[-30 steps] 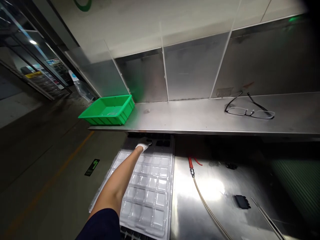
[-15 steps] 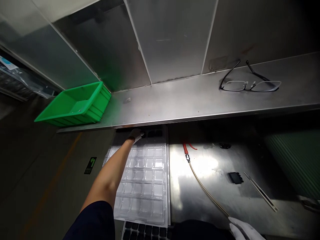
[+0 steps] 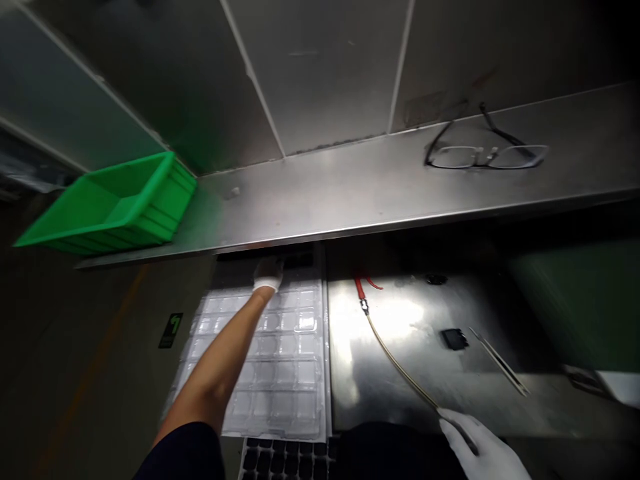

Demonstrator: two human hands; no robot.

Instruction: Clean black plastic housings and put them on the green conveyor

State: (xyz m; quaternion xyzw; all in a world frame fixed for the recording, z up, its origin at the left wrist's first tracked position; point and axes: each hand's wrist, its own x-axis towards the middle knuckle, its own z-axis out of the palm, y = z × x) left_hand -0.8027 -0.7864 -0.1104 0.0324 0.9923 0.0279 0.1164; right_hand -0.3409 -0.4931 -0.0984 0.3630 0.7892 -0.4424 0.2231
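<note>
My left hand [image 3: 268,273], in a white glove, reaches over the far end of a clear plastic tray [image 3: 285,403] with many square pockets. Shade and blur hide its fingers, so whether it holds anything is unclear. Dark pieces [image 3: 299,259] lie in the far pockets beside it. At the lower right, my right hand [image 3: 483,445], also gloved in white, rests low with its thumb and forefinger apart. Beside its fingertips runs a thin yellowish hose [image 3: 395,360], which leads to a red-handled tool [image 3: 360,288].
A metal shelf [image 3: 320,200] overhangs the back of the metal table [image 3: 380,407]. It carries a green bin [image 3: 155,210] and eyeglasses [image 3: 487,160]. Tweezers [image 3: 500,363] and a black part [image 3: 455,339] lie on the right. Another tray [image 3: 285,459] of black pieces sits at the front.
The view has shifted, so most things appear farther left and higher. My left hand has drawn back slightly from the dark pieces. More of my right hand shows now.
</note>
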